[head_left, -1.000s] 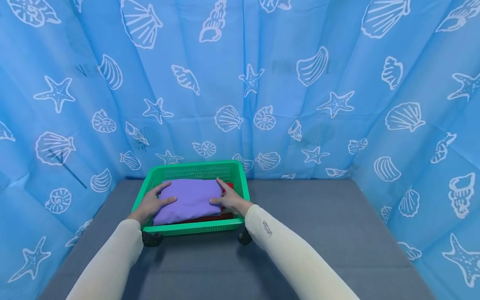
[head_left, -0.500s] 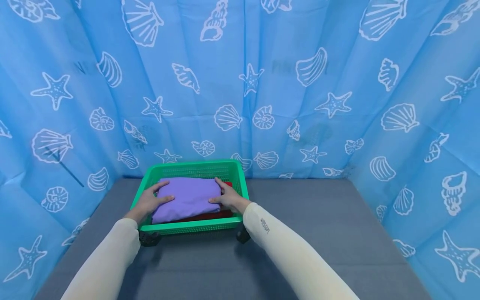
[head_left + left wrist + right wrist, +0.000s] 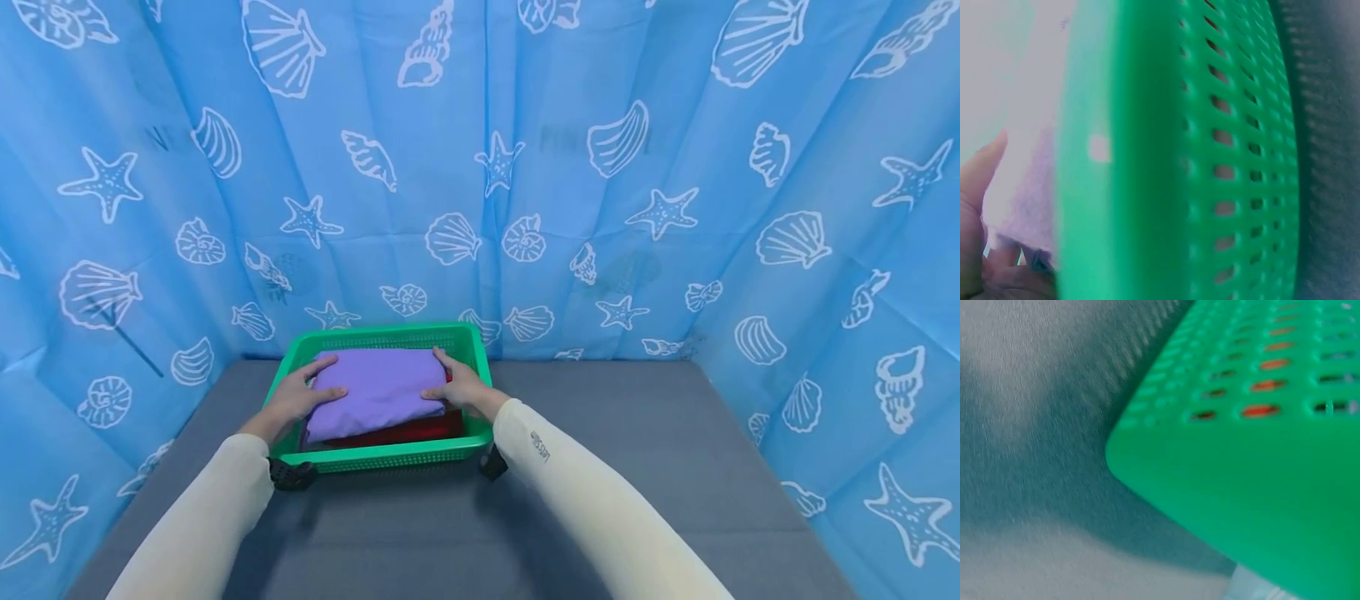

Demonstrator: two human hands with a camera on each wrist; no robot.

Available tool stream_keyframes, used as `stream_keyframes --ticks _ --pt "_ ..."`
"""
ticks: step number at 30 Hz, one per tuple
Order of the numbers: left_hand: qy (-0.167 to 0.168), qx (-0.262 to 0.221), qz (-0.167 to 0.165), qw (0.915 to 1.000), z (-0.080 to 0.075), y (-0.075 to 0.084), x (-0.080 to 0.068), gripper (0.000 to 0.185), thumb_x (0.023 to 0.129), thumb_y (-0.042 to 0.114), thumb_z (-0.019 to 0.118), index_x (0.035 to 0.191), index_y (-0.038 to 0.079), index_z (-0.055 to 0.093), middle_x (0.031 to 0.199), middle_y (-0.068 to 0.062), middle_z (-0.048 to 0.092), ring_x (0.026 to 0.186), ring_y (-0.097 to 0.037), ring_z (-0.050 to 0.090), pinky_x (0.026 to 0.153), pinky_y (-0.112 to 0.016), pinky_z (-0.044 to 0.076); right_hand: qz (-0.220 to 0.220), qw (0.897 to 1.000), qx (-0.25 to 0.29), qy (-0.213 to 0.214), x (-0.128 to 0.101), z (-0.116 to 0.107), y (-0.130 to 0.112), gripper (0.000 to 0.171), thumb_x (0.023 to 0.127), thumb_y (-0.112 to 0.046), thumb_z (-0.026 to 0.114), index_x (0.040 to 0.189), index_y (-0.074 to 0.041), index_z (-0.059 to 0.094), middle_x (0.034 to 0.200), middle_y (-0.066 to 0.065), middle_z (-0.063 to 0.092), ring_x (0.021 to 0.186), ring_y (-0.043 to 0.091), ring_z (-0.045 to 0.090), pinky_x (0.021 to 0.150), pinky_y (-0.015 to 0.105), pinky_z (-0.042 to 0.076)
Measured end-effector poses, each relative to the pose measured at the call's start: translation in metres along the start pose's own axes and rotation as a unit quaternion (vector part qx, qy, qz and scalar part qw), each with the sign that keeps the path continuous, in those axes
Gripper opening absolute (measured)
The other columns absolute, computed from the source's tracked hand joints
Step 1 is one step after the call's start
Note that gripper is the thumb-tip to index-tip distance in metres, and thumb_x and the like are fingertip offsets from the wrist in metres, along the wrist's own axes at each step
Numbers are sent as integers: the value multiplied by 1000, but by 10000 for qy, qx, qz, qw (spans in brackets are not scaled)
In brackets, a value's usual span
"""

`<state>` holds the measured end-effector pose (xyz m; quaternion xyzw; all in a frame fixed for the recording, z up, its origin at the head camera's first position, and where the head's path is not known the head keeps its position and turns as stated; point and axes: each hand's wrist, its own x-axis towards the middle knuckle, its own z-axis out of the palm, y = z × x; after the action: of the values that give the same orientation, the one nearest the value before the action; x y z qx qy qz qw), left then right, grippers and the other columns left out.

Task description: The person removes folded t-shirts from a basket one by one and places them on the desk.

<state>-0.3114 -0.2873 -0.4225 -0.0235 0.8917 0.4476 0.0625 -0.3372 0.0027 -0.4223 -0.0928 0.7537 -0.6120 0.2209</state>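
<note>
Folded purple cloth (image 3: 382, 387) is grasped at both sides, thumbs on its upper face. Left hand (image 3: 295, 398): thumb and forefinger spread apart across the left edge; the left wrist view shows further fingers at the underside. Right hand (image 3: 467, 390): thumb on the face, forefinger reaching along the right edge; its remaining fingers are hidden, and the right wrist view shows none. The cloth is within the green perforated basket (image 3: 408, 456), above dark red fabric (image 3: 423, 431), its near edge slanting lower toward the left. Whether its weight rests on the red is not determinable. Step in hand, as judged: two-handed lifting or setting down, which one unsettled. Next move calls for even control of both sides: clearance over the rim if lifting, levelling and release if placing. Basket stands on a grey tabletop (image 3: 637, 467), before a blue shell-print curtain (image 3: 555, 275).
</note>
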Motion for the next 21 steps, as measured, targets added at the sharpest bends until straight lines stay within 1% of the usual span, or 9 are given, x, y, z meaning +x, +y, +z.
stream_keyframes --ticks 3,4,7,10,11,13,16,18,21 --pt "-27 -62 4 10000 -1 6 -1 82 90 33 72 156 14 27 162 -27 6 145 -51 10 111 -64 27 -90 9999 -74 -39 -3 -5 -6 88 91 1 66 159 -22 15 164 13 16 116 29 59 81 36 57" --pt "-32 -86 3 10000 -1 8 -1 82 90 33 72 157 14 27 162 -27 6 146 -51 9 111 -64 27 -105 9999 -94 -64 -4 -7 -8 88 91 1 66 159 -22 15 164 13 16 113 26 60 79 34 57" --pt "-54 -118 -37 9999 -1 12 -1 82 91 33 72 157 15 27 162 -26 5 145 -51 10 111 -64 27 -169 9996 -216 -118 -6 -11 -11 89 91 1 66 159 -23 14 164 13 15 94 19 62 69 28 55" --pt "-76 -96 -52 9999 -2 15 0 82 91 33 72 157 16 27 162 -26 6 145 -51 11 111 -63 27 -211 9994 -242 -131 -5 -13 -11 89 91 1 67 159 -24 14 164 14 14 89 17 62 67 28 54" --pt "-81 -76 -47 9999 -2 16 0 82 90 33 72 157 16 27 162 -27 6 145 -51 10 112 -63 27 -216 9994 -241 -126 -5 -14 -12 90 91 0 67 159 -24 14 164 14 14 90 18 62 68 28 55" --pt "-88 -58 4 9999 -3 18 1 81 90 32 72 156 16 28 162 -27 6 146 -51 10 112 -63 26 -189 9996 -169 -94 -5 -15 -12 90 90 0 67 159 -25 15 163 13 15 99 22 64 74 32 57" --pt "-71 -9 64 10000 -3 21 2 81 91 32 72 156 16 28 162 -27 7 146 -50 10 113 -63 25 -138 9998 -51 -105 -7 -17 -13 90 91 -1 67 159 -27 14 164 13 14 108 27 64 84 38 57" --pt "-66 4 99 9999 -4 24 3 80 91 32 72 156 16 29 162 -26 7 146 -49 12 113 -61 26 -136 9999 -58 -87 -7 -18 -14 90 91 -2 67 159 -27 14 164 12 13 117 30 61 88 40 56" --pt "-50 -8 92 9999 -6 29 4 79 91 31 72 156 17 29 162 -26 7 145 -50 16 113 -60 28 -208 9997 -122 -102 -8 -21 -16 89 91 -3 67 159 -26 13 165 11 13 129 33 52 92 44 54"
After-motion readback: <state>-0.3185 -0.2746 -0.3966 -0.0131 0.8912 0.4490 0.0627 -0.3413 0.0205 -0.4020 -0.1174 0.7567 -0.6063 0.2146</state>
